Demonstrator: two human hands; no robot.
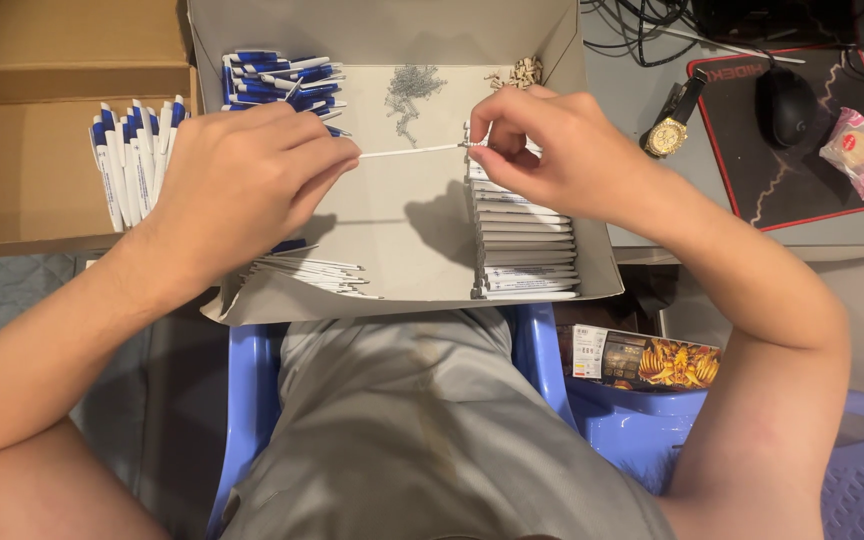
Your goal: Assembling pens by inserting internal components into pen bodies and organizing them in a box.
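Observation:
My left hand [242,180] pinches one end of a thin white pen refill [412,151] held level over a grey cardboard tray [402,240]. My right hand [552,150] grips the other end, fingers closed on a small metal spring at its tip. Under the right hand lies a row of white pen barrels [524,250]. Blue-and-white pen parts [282,80] lie at the tray's far left, more white parts [312,272] at its near left. A heap of small springs [410,90] rests at the far middle.
A brown box [12,150] at left holds assembled blue-and-white pens [132,150]. To the right are a gold wristwatch [668,130], a black mouse [784,105] on a black mat, and a wrapped snack [857,150]. A blue plastic stool [622,420] carries a small printed box [647,358].

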